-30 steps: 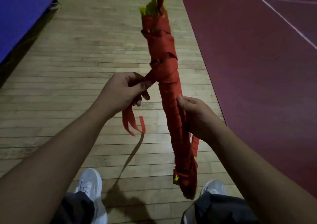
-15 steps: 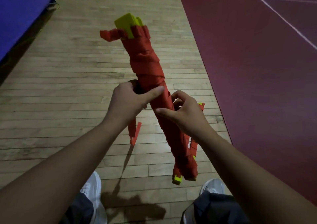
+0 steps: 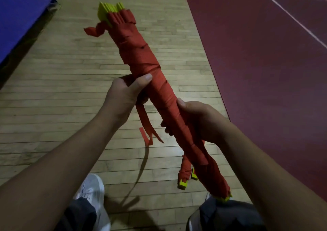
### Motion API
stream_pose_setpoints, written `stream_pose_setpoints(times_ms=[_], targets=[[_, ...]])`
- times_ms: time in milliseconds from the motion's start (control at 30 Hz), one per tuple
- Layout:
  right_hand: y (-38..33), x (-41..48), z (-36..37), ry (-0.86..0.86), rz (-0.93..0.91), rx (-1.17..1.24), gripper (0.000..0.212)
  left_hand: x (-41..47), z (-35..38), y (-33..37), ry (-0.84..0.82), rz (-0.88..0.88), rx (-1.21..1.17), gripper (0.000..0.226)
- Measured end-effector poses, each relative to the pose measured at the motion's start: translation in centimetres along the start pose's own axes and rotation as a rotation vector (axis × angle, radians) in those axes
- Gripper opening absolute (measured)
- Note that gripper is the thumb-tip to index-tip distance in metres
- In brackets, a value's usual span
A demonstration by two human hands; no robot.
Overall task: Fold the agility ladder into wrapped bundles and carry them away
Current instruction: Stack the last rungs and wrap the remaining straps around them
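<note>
The agility ladder is a long bundle of yellow rungs wound round with red strap, held slanting from upper left to lower right above the floor. My left hand grips its middle with the thumb laid across the wrap. A loose red strap end hangs from under that hand. My right hand grips the bundle lower down, fingers curled underneath. Yellow rung ends stick out at the top, and short strap pieces with yellow tips dangle near the bottom.
I stand on a wooden plank floor. A dark red court surface with white lines lies to the right. A blue mat edges the upper left. My white shoes show at the bottom.
The bundle has tilted further to the left at its top. My right hand has slid lower down it and closed round it. My left hand stays at the middle.
</note>
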State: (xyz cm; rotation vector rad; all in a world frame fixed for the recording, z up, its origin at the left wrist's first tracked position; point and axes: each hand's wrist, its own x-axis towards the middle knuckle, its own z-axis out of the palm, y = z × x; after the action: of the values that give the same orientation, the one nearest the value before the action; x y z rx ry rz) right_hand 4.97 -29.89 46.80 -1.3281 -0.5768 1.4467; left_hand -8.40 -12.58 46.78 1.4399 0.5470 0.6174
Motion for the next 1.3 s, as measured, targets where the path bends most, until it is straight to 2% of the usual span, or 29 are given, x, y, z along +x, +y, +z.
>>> stream_pose_setpoints(times_ms=[100, 200, 333, 400, 467, 600, 667, 767, 833, 900, 1000, 1033, 1100, 1200, 1300], targets=[[0.2, 0.3, 0.0, 0.107, -0.093, 0.012, 0.051, 0.1, -0.3, 0.9, -0.075, -0.021, 0.144, 0.034], [0.4, 0.6, 0.0, 0.254, -0.17, -0.002, 0.048, 0.3, -0.6, 0.8, -0.069, -0.067, 0.242, 0.036], [0.7, 1.4, 0.3, 0.386, -0.197, 0.027, 0.032, 0.4, -0.6, -0.2, -0.078, -0.072, 0.322, 0.021], [0.9, 1.8, 0.5, 0.434, -0.188, 0.008, 0.03, 0.3, -0.5, -0.3, -0.089, -0.055, 0.367, 0.024], [1.0, 2.1, 0.7, 0.485, -0.179, -0.065, 0.029, 0.1, -0.1, -0.1, -0.063, -0.046, 0.374, 0.031], [1.2, 2.3, 1.7, 0.571, -0.18, -0.355, 0.047, -0.8, 1.0, -0.4, 0.052, -0.071, 0.443, 0.039], [1.5, 2.3, 2.2, 0.571, -0.209, -0.471, 0.049, -1.0, 1.1, -0.9, 0.109, -0.092, 0.402, 0.04], [1.3, 2.1, 2.1, 0.539, -0.249, -0.559, 0.045, -0.8, 1.0, -0.9, 0.107, -0.107, 0.174, 0.03], [0.8, 1.8, 1.5, 0.491, -0.27, -0.428, 0.037, -0.4, 0.7, -0.5, 0.077, -0.108, 0.025, 0.025], [0.3, 1.4, 0.8, 0.381, -0.243, -0.246, 0.036, 0.0, 0.3, 0.0, 0.032, -0.116, -0.102, 0.031], [-0.1, 0.6, 0.8, 0.082, -0.007, -0.048, 0.047, 0.2, 0.1, 0.4, -0.012, -0.137, -0.207, 0.032], [-0.1, 0.2, 0.8, 0.008, 0.079, 0.015, 0.05, 0.2, 0.1, 0.5, -0.018, -0.139, -0.206, 0.031], [-0.1, -0.1, 0.9, -0.03, 0.13, 0.1, 0.054, 0.0, 0.1, 0.9, -0.029, -0.105, -0.133, 0.031], [0.3, 0.3, 0.9, 0.08, 0.041, 0.096, 0.047, -0.1, -0.1, 1.4, -0.05, -0.004, 0.173, 0.031], [0.6, 0.8, 0.6, 0.193, -0.056, 0.071, 0.04, 0.1, -0.6, 1.4, -0.068, -0.024, 0.307, 0.02]])
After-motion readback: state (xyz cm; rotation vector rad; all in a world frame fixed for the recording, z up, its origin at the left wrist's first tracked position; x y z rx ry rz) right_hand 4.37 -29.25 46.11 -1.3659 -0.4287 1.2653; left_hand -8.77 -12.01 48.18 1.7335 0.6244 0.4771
